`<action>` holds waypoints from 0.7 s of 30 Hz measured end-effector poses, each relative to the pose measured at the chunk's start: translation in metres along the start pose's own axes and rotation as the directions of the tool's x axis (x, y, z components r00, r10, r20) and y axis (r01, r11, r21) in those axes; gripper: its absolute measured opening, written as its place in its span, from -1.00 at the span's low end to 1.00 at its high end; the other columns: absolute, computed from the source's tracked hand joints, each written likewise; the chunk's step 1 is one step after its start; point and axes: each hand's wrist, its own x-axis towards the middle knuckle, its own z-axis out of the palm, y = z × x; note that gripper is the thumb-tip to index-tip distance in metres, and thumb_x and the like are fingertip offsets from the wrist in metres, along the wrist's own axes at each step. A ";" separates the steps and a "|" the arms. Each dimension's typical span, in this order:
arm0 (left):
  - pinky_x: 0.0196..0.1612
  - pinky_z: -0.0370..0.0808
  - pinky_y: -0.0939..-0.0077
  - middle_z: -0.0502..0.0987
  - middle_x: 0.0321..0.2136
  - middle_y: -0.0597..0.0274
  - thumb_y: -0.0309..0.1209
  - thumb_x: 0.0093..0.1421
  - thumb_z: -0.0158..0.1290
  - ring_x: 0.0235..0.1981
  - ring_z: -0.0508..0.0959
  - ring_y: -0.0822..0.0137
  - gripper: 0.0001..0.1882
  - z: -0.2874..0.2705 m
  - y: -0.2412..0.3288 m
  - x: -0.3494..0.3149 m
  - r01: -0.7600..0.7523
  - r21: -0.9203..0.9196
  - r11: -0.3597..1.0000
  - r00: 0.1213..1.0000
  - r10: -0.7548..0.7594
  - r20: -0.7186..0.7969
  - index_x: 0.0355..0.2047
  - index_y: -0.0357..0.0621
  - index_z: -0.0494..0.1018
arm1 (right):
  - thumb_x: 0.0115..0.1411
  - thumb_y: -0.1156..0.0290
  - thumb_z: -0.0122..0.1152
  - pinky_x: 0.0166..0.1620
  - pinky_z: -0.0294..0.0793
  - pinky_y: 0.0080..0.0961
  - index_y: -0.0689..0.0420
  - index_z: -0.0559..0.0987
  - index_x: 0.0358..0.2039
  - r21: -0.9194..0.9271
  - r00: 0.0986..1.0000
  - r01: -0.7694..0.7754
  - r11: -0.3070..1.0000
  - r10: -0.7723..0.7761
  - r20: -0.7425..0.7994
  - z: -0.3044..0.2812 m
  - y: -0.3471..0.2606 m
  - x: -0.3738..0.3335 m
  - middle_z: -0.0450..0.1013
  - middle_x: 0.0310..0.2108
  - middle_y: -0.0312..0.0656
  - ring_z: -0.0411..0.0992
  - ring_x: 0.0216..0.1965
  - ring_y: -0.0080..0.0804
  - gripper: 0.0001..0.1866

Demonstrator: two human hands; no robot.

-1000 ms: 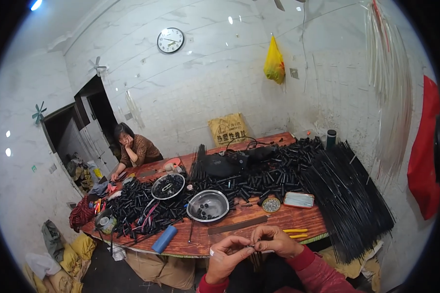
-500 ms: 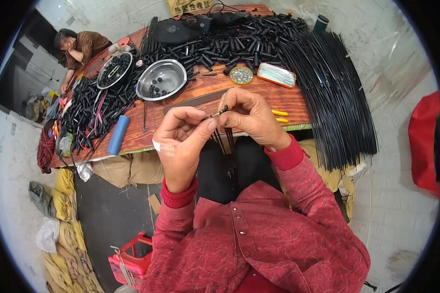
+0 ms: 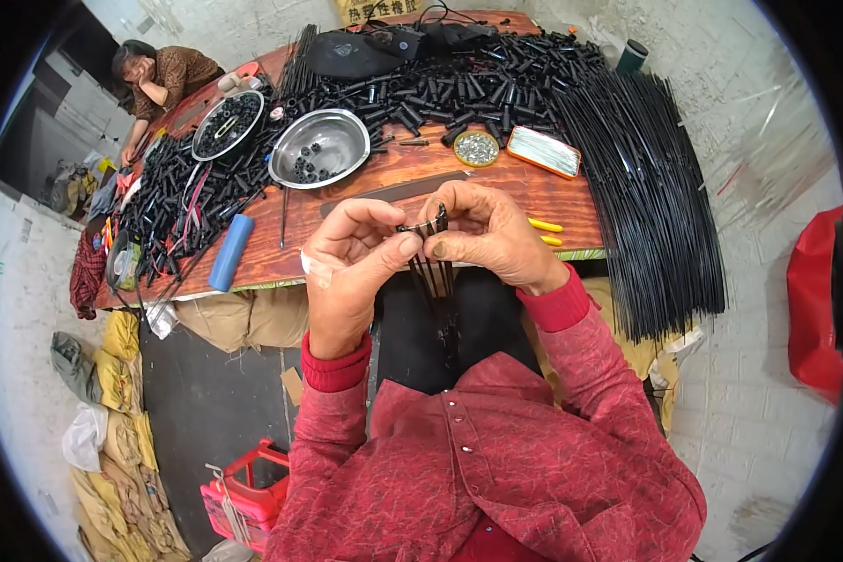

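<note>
Between my two hands is a small black fitting with several thin black rods hanging from it over my dark lap. My left hand, with a whitish tape patch near the thumb base, pinches the fitting's left end between thumb and finger. On the other end, the thumb and bent fingers of my right hand close round the fitting where the rods start. Fingertips cover part of it. Yellow-handled pliers, their jaws hidden, lie just beyond my right wrist.
On the wooden table stand a steel bowl with black pieces, a round tin and a tray of thin pins. Black tubes heap behind; long rods overhang the right edge. Another person leans at the far left.
The fitting has turned in my fingers and its black end now stands more upright. My hands stay close together. The view has shifted slightly, and the other person's head has lowered.
</note>
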 end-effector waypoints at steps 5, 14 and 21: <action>-0.20 0.50 0.70 0.56 -0.33 0.25 -0.66 0.07 0.25 -0.32 0.55 0.53 -0.74 0.001 0.004 -0.004 -0.017 0.029 0.999 1.000 0.017 0.021 -0.23 -0.30 0.47 | 0.11 0.49 0.35 -0.17 0.44 -0.65 0.16 0.51 -0.28 0.008 0.998 0.065 0.998 -0.065 0.015 0.003 0.007 -0.001 0.44 -0.30 -0.38 0.42 -0.29 -0.65 -0.81; -0.22 0.48 0.74 0.53 -0.35 0.31 -0.68 0.02 0.28 -0.34 0.54 0.56 -0.69 -0.002 0.002 -0.005 -0.021 0.039 0.999 1.000 0.022 -0.019 -0.22 -0.28 0.47 | 0.19 0.38 0.31 -0.30 0.36 -0.73 0.16 0.55 -0.24 0.074 0.998 0.048 0.996 -0.045 -0.050 0.015 0.017 -0.006 0.45 -0.35 -0.41 0.37 -0.35 -0.70 -0.81; -0.24 0.48 0.75 0.51 -0.36 0.33 -0.68 0.00 0.28 -0.36 0.53 0.57 -0.64 -0.002 -0.002 -0.007 -0.075 0.000 0.997 0.997 0.075 -0.026 -0.18 -0.27 0.46 | 0.16 0.38 0.35 -0.30 0.41 -0.68 0.17 0.56 -0.27 0.096 0.999 0.041 0.994 -0.040 -0.012 0.014 0.021 -0.006 0.47 -0.37 -0.37 0.41 -0.37 -0.66 -0.81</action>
